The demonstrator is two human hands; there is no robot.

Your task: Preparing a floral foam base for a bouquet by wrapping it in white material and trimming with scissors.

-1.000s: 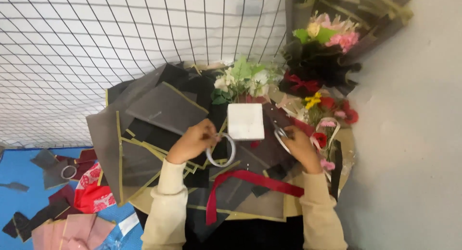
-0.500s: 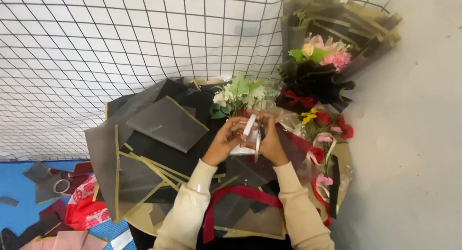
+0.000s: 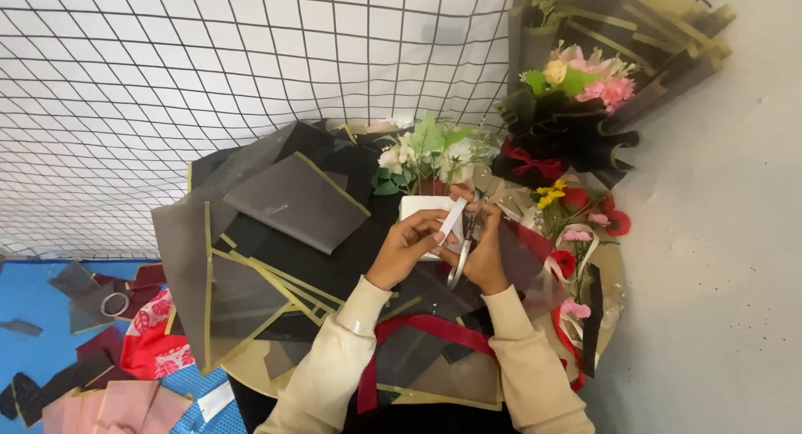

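Note:
My left hand [image 3: 408,248] pinches a short white strip [image 3: 452,219] that points up and to the right. My right hand [image 3: 483,258] is pressed against the left one and holds silver scissors [image 3: 462,258], their blades beside the strip. Both hands hover over a white square card [image 3: 415,207] that lies on dark wrapping sheets. A small bunch of white flowers with green leaves [image 3: 426,154] stands just beyond the card. A red ribbon [image 3: 428,327] runs across the sheets between my forearms.
Black and grey wrapping sheets with gold edges [image 3: 292,202] are piled on the round table. Wrapped bouquets [image 3: 576,108] and loose red and pink flowers [image 3: 585,225] fill the right side. A wire grid [image 3: 209,58] stands behind. Paper scraps and a tape ring [image 3: 114,304] lie on the blue floor at left.
My hands were apart a second ago, the left on a ring of tape. They have come together over the white card, with the white strip now between them.

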